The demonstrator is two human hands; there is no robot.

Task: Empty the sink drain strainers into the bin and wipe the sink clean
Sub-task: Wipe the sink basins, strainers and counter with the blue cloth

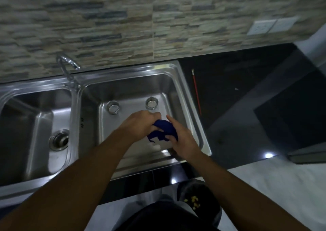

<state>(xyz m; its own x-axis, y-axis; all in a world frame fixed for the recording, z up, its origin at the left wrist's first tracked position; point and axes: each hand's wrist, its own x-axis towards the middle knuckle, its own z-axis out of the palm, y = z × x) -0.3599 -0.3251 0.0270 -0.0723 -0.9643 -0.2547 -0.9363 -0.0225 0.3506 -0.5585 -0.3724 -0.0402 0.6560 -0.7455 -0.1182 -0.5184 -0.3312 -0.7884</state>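
We find the left hand (141, 123) and the right hand (183, 142) together over the right basin (134, 89) of the steel sink, both closed on a dark blue cloth (165, 129) bunched between them. The left grips its upper edge; the right cups it from the near side, index finger extended. Whether the cloth touches the basin floor we cannot tell.

Beyond the hands, two strainers sit loose on the basin floor near its far wall: one (113, 107) to the left, one (151, 103) to the right. Both look empty, though blur limits certainty. In the left basin the drain (59, 139) stands open with no strainer seated.

On the floor by the person's feet, the bin (198, 198) shows yellowish scraps inside.

Assessment: emptying appears done; wiping is in hand or about to start in the right basin. Outstanding, in our judgement: finishing that basin, wiping the left one, and reseating both strainers
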